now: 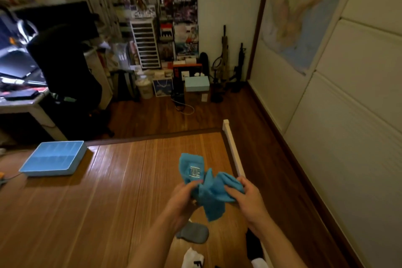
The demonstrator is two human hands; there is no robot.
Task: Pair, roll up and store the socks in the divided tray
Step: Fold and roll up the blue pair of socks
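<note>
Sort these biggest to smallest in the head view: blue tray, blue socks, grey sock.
1-2, unranked: blue tray and blue socks look about alike; the socks are nearer and bunched.
3: grey sock, smallest, partly hidden.

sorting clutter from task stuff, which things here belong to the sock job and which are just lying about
Job: blue socks, gripped by left hand and right hand; grey sock; white sock; blue divided tray.
Lying about: black chair; light blue box; wall map; white drawer unit.
</note>
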